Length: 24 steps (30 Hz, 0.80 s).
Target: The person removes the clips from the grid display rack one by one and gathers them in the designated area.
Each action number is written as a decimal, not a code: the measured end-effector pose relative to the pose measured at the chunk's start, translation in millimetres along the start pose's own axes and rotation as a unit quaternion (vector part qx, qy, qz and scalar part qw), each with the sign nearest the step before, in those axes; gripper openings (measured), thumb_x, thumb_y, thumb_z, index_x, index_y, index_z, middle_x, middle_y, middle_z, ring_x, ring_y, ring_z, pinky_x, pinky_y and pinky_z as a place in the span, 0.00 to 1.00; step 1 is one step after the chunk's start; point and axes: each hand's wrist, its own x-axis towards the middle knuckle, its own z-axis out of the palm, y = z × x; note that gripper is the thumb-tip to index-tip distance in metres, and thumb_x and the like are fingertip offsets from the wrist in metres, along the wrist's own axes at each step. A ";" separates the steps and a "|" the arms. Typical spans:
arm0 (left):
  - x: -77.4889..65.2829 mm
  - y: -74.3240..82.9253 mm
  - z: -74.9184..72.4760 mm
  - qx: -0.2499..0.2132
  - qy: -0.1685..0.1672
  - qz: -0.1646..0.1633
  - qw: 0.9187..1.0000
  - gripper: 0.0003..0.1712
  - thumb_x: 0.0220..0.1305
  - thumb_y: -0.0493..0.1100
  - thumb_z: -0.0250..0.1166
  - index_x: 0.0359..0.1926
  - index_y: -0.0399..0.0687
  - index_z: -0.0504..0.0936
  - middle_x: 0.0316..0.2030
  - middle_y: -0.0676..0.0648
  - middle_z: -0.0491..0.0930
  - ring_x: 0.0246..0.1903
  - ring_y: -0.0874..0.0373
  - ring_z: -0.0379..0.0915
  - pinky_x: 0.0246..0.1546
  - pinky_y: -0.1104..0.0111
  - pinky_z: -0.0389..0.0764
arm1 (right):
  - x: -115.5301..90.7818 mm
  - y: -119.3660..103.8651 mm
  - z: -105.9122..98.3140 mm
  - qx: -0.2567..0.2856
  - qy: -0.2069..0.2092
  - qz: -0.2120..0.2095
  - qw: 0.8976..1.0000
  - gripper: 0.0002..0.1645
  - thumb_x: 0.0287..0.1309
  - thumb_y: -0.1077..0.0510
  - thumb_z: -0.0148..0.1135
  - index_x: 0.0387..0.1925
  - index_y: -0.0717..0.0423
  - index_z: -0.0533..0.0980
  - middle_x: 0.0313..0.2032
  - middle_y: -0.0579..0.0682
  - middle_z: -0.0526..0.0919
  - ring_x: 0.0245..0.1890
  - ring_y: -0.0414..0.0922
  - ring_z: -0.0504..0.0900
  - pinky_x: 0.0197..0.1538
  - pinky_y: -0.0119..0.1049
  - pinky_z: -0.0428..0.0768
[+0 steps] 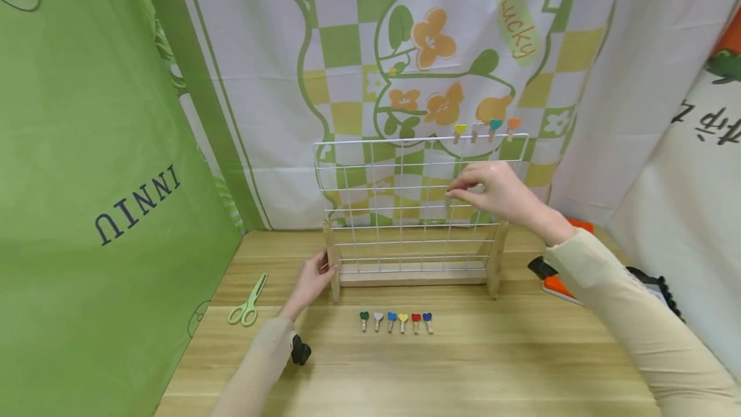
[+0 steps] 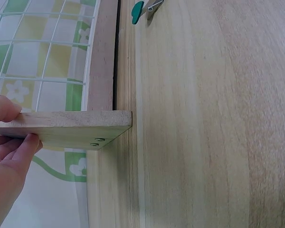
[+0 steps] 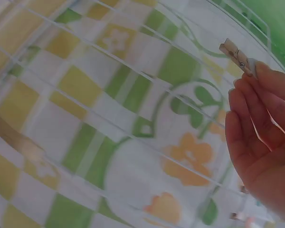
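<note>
1. The right hand (image 1: 489, 188) pinches a wooden clip (image 3: 236, 54) between thumb and fingertips, its pale top partly hidden. The clip is in front of the wire grid (image 1: 402, 176), below its top edge; whether it touches a wire, I cannot tell.
2. The left hand (image 1: 312, 277) grips the left wooden upright (image 1: 330, 262), thumb and fingers on opposite faces.
3. Four heart clips (image 1: 494, 125) (yellow, white, teal, orange) sit near the right end of the grid's top edge, which runs on leftward to its corner.
4. Six heart clips (image 1: 402, 318) lie in a row before the rack's base bar (image 1: 411, 277), with bench (image 1: 521, 365) stretching between them and the viewer.
5. Green scissors (image 1: 250, 304) lie near the bench's left edge, left of the left hand.
</note>
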 end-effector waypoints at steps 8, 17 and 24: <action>0.9 1.6 0.0 -0.001 -0.001 -0.007 1.000 0.30 0.66 0.27 0.59 0.67 0.23 0.64 0.63 0.24 0.70 0.64 0.33 0.70 0.63 0.52 0.78 | -43.7 9.5 50.9 0.040 -0.085 0.040 0.995 0.03 0.54 0.66 0.71 0.32 0.58 0.87 0.29 0.48 0.88 0.25 0.36 0.82 0.26 0.25 0.81; 1.0 1.6 -0.6 0.009 -0.001 -0.001 1.000 0.30 0.66 0.27 0.58 0.67 0.23 0.64 0.62 0.23 0.70 0.63 0.32 0.70 0.62 0.53 0.79 | -88.8 9.7 106.2 0.121 -0.172 0.074 0.975 0.03 0.57 0.64 0.68 0.31 0.60 0.86 0.28 0.51 0.88 0.25 0.35 0.82 0.28 0.23 0.82; -2.6 2.5 -0.9 0.023 0.004 0.037 0.999 0.29 0.65 0.28 0.58 0.65 0.20 0.65 0.60 0.20 0.71 0.61 0.30 0.72 0.58 0.56 0.83 | -124.2 14.1 142.7 0.178 -0.243 0.126 0.945 0.05 0.58 0.62 0.68 0.33 0.61 0.86 0.29 0.52 0.89 0.26 0.39 0.83 0.29 0.21 0.81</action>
